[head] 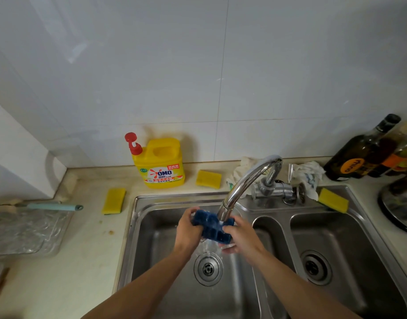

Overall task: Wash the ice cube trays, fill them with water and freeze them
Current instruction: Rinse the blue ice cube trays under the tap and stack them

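While water runs from the spout, both hands work over the left basin, listed from nearest to farthest.

Left basin: the sink (138, 238) is a steel double bowl; the drain (207, 268) lies below the hands, with water splashing just above it.
Left hand: the left hand (188, 229) is closed around the left end of the blue ice cube tray (212, 227), fingers curled over its edge.
Right hand: the right hand (240, 236) grips the tray's right end, fingers wrapped underneath.
Tray: held tilted over the left basin, directly under the faucet (246, 183) spout, water streaming off its underside.
Right basin: a second drain (315, 268) shows in it.
Counter, left: a yellow sponge (113, 201) lies beside the sink; a light-blue handle (52, 207) rests by a clear textured tray (25, 231).
Sink rim, right: another yellow sponge (333, 200) sits on the corner.
Back wall: a yellow detergent bottle (159, 163) with a red pump, a third sponge (208, 179), crumpled white cloths (309, 174), and dark bottles (361, 150).
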### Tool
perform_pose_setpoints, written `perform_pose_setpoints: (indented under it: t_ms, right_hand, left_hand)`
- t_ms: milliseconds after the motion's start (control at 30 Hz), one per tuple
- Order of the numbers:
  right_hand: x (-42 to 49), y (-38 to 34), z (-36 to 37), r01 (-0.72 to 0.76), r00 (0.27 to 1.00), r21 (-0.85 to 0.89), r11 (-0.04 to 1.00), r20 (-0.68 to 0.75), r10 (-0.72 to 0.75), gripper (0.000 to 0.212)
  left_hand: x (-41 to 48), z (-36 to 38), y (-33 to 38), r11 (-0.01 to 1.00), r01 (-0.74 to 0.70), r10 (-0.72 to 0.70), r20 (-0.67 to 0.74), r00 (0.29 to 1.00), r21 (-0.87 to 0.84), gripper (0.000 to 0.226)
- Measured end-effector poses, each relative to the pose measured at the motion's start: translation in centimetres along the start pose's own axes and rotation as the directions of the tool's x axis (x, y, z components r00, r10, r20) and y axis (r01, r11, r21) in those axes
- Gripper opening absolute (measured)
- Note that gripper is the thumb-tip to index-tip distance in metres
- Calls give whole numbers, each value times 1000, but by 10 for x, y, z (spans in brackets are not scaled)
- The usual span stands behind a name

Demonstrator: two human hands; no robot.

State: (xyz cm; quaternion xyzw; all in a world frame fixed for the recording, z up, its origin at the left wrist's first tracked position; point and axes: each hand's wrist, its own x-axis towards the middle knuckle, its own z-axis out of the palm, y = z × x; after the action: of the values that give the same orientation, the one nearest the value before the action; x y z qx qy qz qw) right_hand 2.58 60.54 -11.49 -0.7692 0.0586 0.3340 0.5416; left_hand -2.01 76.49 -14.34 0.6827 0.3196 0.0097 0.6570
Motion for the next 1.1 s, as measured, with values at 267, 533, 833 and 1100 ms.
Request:
perform_pose_setpoints:
  t_ms: [267, 533, 833, 1100]
  right_hand:
    - [5, 0, 0, -90, 993, 17, 996, -81, 91, 14]
    - [2, -1, 9, 41, 998, -228, 973, -38, -51, 8]
    - [3, -6, -2, 51, 998, -166, 985, 34, -46, 29]
    - [9, -8, 5, 171, 983, -323, 931, -15, -185, 9]
  left_hand:
    - [-11, 15, 7, 974, -41, 41, -4, 999, -225, 29]
    - [-15, 27, -3, 933, 255, -250, 53, 967, -256, 26]
    - [-8, 14, 6, 996, 94, -92, 101, 991, -11, 30]
    - [-12, 21, 13, 993, -21, -2, 202, 979, 115, 35]
